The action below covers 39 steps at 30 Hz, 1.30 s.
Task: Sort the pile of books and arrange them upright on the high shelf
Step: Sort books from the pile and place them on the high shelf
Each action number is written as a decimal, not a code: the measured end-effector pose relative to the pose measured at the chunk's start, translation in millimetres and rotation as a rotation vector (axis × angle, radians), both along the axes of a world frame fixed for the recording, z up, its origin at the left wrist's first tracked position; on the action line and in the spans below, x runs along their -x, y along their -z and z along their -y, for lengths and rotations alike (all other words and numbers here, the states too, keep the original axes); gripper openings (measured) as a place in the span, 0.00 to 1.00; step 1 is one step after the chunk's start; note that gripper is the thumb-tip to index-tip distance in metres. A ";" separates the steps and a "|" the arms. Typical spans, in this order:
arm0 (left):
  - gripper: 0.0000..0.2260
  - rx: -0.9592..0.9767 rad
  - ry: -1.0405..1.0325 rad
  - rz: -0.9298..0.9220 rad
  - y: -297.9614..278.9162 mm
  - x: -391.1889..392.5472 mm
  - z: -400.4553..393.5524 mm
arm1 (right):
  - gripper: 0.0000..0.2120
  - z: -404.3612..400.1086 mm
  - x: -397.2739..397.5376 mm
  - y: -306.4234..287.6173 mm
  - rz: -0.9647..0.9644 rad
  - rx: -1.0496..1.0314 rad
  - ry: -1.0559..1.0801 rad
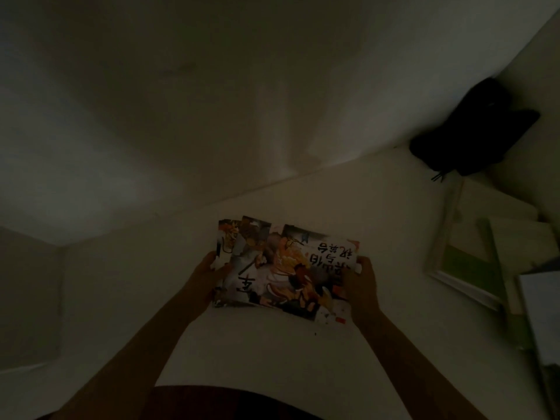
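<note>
Left hand (212, 272) and right hand (362, 286) clamp opposite edges of a fanned stack of illustrated books (281, 268), held between them over a pale surface (378, 207); whether the stack rests on it cannot be told. Right of the stack, well apart, lie more books (472, 256); beyond them a black bag (472, 131) stands against the wall (181, 101).

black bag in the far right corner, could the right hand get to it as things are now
Probably not straight away. The right hand grips the edge of the picture books, shared with the left hand. The surface between it and the black bag looks open, but the bag lies well beyond the hand.
</note>
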State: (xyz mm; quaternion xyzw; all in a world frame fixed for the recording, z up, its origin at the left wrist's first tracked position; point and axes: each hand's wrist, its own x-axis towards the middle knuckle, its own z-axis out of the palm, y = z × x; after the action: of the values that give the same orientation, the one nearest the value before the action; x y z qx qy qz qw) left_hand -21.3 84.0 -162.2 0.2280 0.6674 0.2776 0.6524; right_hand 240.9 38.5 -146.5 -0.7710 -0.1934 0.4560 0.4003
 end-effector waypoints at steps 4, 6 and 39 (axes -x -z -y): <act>0.30 0.039 0.023 0.197 0.6 3.1 6.6 | 0.15 -9.3 23.3 -3.2 -0.201 0.062 0.051; 0.30 0.067 -0.023 0.220 1.6 2.2 9.0 | 0.14 -11.5 32.7 -7.1 -0.313 0.103 0.046; 0.38 -0.043 0.417 0.034 0.6 16.7 23.9 | 0.19 56.2 20.0 -0.1 0.114 0.114 -0.154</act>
State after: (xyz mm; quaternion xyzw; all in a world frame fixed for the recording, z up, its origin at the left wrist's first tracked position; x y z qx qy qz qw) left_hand -38.0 60.2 -162.8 0.3704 0.5885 0.1546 0.7018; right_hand 220.9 -17.7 -146.4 -0.8000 -0.2484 0.4512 0.3079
